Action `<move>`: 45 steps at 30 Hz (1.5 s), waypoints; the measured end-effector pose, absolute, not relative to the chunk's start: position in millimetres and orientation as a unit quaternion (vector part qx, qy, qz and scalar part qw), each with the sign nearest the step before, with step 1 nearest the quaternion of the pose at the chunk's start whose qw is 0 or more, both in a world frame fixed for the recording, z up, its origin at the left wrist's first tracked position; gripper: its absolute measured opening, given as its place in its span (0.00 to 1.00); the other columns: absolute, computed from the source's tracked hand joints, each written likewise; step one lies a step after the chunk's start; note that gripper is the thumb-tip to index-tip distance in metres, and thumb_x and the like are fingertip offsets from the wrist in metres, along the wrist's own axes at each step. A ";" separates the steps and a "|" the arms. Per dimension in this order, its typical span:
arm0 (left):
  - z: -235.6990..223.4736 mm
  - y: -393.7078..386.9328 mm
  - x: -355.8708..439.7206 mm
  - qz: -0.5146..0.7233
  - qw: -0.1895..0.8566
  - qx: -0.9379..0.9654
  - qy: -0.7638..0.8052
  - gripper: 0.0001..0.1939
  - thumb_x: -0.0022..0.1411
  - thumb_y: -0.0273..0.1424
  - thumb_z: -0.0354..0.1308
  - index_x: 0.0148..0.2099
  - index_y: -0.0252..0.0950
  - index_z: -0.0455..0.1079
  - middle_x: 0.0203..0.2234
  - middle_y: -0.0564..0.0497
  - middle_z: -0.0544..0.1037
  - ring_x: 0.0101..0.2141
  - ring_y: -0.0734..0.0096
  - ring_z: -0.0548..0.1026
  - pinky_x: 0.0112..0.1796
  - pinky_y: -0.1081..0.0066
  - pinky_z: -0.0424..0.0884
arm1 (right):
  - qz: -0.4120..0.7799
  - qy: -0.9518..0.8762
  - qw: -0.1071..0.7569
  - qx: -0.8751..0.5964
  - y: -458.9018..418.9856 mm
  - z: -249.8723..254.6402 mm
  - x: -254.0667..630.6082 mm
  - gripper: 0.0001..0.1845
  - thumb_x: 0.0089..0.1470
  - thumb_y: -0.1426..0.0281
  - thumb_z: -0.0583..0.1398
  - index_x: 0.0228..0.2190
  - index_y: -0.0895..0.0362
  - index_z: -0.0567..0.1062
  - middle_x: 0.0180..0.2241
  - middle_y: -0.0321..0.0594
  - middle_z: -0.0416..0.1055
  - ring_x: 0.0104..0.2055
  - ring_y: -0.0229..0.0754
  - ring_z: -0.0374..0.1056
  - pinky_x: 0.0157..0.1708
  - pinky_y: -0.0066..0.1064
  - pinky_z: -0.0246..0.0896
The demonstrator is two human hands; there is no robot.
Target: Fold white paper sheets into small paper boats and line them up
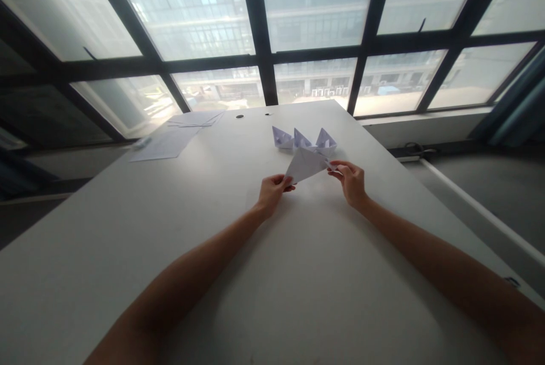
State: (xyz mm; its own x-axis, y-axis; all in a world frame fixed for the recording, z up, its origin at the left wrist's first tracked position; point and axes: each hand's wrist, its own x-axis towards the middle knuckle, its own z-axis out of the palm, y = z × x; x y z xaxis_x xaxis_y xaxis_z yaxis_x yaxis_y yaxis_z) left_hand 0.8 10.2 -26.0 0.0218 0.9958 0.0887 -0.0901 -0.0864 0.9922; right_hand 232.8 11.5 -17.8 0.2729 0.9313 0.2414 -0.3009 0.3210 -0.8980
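Note:
Between my hands, a little above the table, is a folded sheet of white paper point(307, 165), roughly triangular. My left hand point(275, 190) pinches its lower left corner, thumb on top. My right hand point(349, 179) grips the right corner, where a small flap sticks out between thumb and fingers. Just beyond the folded paper stand three folded paper boats: a left one point(281, 138), a middle one point(301, 138) and a right one point(326, 140). The held paper covers the lower part of the middle boat.
A white table point(196, 206) stretches out in front of me. Flat paper sheets point(166, 143) lie at its far left. Near the far edge are two small dark holes, one a round hole point(239, 116). Dark-framed windows point(264, 58) rise behind; a blue curtain point(511, 101) hangs at right.

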 end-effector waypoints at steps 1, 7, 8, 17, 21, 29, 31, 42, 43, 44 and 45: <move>-26.2 10.6 0.7 0.539 0.506 0.503 0.447 0.23 0.48 0.46 0.72 0.35 0.30 0.80 0.28 0.46 0.80 0.27 0.70 0.76 0.33 0.69 0.75 | 0.430 -0.430 0.694 -0.385 11.5 -18.0 233.4 0.10 0.45 0.70 0.61 0.32 0.58 0.80 0.30 0.39 0.77 0.32 0.42 0.75 0.40 0.40 0.74; -24.5 9.4 0.9 0.547 0.507 0.497 0.442 0.22 0.49 0.45 0.72 0.36 0.30 0.80 0.29 0.46 0.80 0.27 0.71 0.76 0.34 0.69 0.75 | 0.358 -0.513 0.666 -0.408 14.7 -23.4 236.1 0.19 0.43 0.75 0.63 0.41 0.57 0.77 0.29 0.35 0.75 0.33 0.40 0.73 0.37 0.36 0.74; -24.0 9.0 1.1 0.548 0.506 0.498 0.443 0.21 0.49 0.45 0.72 0.36 0.30 0.80 0.29 0.46 0.80 0.27 0.71 0.76 0.34 0.69 0.75 | 0.353 -0.514 0.665 -0.412 15.4 -24.3 236.3 0.19 0.43 0.74 0.64 0.41 0.57 0.77 0.30 0.36 0.75 0.32 0.40 0.73 0.35 0.35 0.74; -23.9 8.3 1.6 0.543 0.497 0.509 0.446 0.22 0.49 0.45 0.71 0.35 0.30 0.79 0.28 0.47 0.80 0.27 0.71 0.76 0.34 0.69 0.75 | 0.303 -0.520 0.678 -0.423 15.1 -23.0 237.9 0.14 0.47 0.61 0.69 0.33 0.55 0.76 0.29 0.34 0.72 0.29 0.37 0.69 0.27 0.29 0.72; -24.5 8.5 1.6 0.542 0.487 0.518 0.448 0.22 0.50 0.46 0.70 0.35 0.30 0.79 0.27 0.48 0.80 0.26 0.71 0.76 0.33 0.69 0.74 | 0.274 -0.532 0.666 -0.446 14.0 -22.5 240.1 0.12 0.51 0.59 0.66 0.32 0.55 0.75 0.24 0.32 0.69 0.26 0.37 0.66 0.24 0.27 0.67; -23.4 8.1 1.3 0.547 0.474 0.518 0.455 0.23 0.50 0.47 0.70 0.35 0.30 0.79 0.28 0.47 0.80 0.27 0.69 0.77 0.33 0.69 0.75 | 0.226 -0.577 0.647 -0.444 8.4 -18.5 239.8 0.10 0.53 0.60 0.65 0.30 0.54 0.79 0.35 0.38 0.72 0.32 0.38 0.66 0.26 0.27 0.63; -23.5 8.3 1.5 0.548 0.475 0.519 0.453 0.23 0.50 0.47 0.70 0.35 0.31 0.79 0.27 0.47 0.80 0.27 0.69 0.77 0.33 0.69 0.74 | 0.230 -0.587 0.642 -0.436 7.4 -17.6 238.6 0.10 0.51 0.60 0.67 0.30 0.54 0.80 0.36 0.40 0.71 0.34 0.40 0.67 0.28 0.28 0.65; -21.8 7.7 3.2 0.548 0.466 0.524 0.456 0.22 0.50 0.47 0.70 0.34 0.31 0.78 0.27 0.48 0.79 0.27 0.69 0.77 0.33 0.68 0.74 | 0.274 -0.568 0.642 -0.436 2.9 -12.7 238.0 0.15 0.55 0.56 0.64 0.27 0.54 0.77 0.23 0.34 0.68 0.25 0.37 0.62 0.26 0.29 0.62; -21.7 7.6 3.3 0.548 0.467 0.524 0.454 0.22 0.50 0.47 0.70 0.34 0.31 0.78 0.27 0.48 0.79 0.27 0.69 0.77 0.33 0.68 0.74 | 0.270 -0.566 0.646 -0.436 2.8 -12.6 237.7 0.13 0.55 0.57 0.63 0.29 0.54 0.76 0.22 0.33 0.67 0.24 0.37 0.62 0.25 0.28 0.62; -21.6 7.5 3.4 0.548 0.468 0.524 0.453 0.21 0.50 0.47 0.70 0.34 0.31 0.78 0.27 0.48 0.79 0.27 0.69 0.77 0.33 0.69 0.74 | 0.266 -0.560 0.653 -0.435 3.0 -12.7 237.3 0.11 0.55 0.58 0.63 0.31 0.53 0.76 0.21 0.31 0.66 0.23 0.36 0.62 0.25 0.28 0.61; -21.4 7.3 3.5 0.547 0.469 0.526 0.452 0.21 0.51 0.47 0.69 0.34 0.31 0.78 0.27 0.48 0.79 0.27 0.69 0.77 0.33 0.69 0.74 | 0.265 -0.552 0.663 -0.431 3.3 -12.9 236.9 0.10 0.55 0.60 0.63 0.34 0.53 0.75 0.20 0.30 0.66 0.22 0.36 0.62 0.24 0.27 0.60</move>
